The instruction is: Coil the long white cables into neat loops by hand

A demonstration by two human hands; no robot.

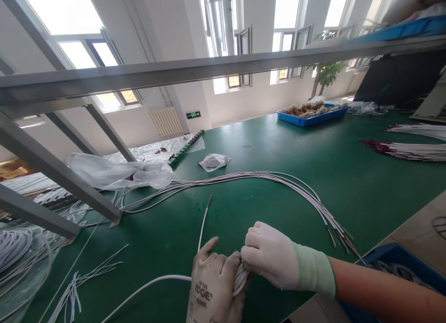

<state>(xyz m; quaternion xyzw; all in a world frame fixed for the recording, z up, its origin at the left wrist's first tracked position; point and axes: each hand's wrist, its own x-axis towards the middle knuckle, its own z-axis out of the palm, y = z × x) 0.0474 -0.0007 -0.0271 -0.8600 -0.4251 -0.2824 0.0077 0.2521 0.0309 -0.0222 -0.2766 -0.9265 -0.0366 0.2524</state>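
Observation:
My left hand (218,286), in a grey work glove, is closed around a small coil of white cable (240,279) near the table's front edge. Its thumb or a finger points upward. My right hand (270,255), in a white glove with a pale green cuff, is closed against the same coil, its fingertips partly hidden. From the left hand, one cable length (149,286) runs off to the lower left. Another cable end (204,220), its tip stripped to dark thin wires, sticks up beyond the hand.
A bundle of long cables (251,175) arcs across the green table (265,151). A small plastic bag (214,162), cut wire pieces (75,290) and a blue tray (313,118) lie on it. Metal frame legs (59,165) stand left; a blue bin (404,262) sits lower right.

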